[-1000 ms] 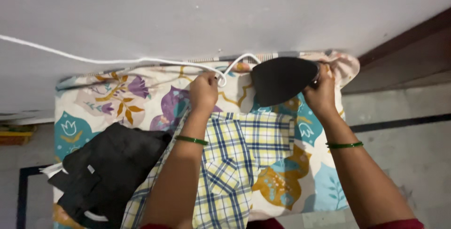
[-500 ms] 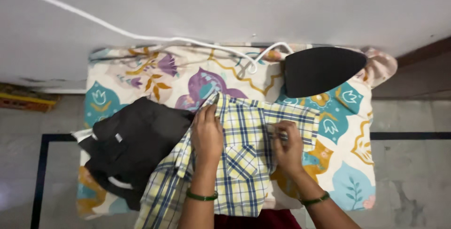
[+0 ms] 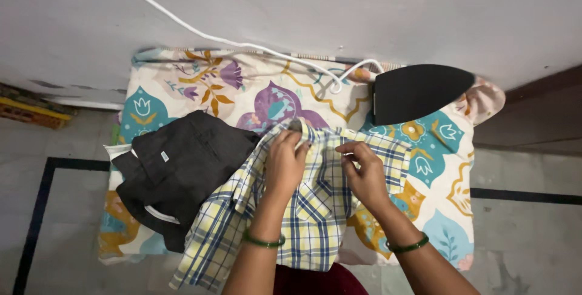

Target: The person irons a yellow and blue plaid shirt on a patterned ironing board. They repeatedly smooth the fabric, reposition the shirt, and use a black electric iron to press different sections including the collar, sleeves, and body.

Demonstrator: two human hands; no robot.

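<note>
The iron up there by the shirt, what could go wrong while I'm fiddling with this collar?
1. The iron stands on end on the soft floral padded cover, close to the right hand; a nudge might tip it onto the checked shirt or fingers.
2. Its white cord trails across the cover's far edge; a snag could pull the iron over.
3. The black garment overlaps the shirt's sleeve and may drag along or crease it.

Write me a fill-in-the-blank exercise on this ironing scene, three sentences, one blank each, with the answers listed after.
1. Both the left hand and the right hand rest on the yellow and blue ____ shirt.
2. The iron sits at the shirt's upper ____ side.
3. The dark garment lies on the ____-patterned cloth.

Missing words: checked; right; floral
</note>
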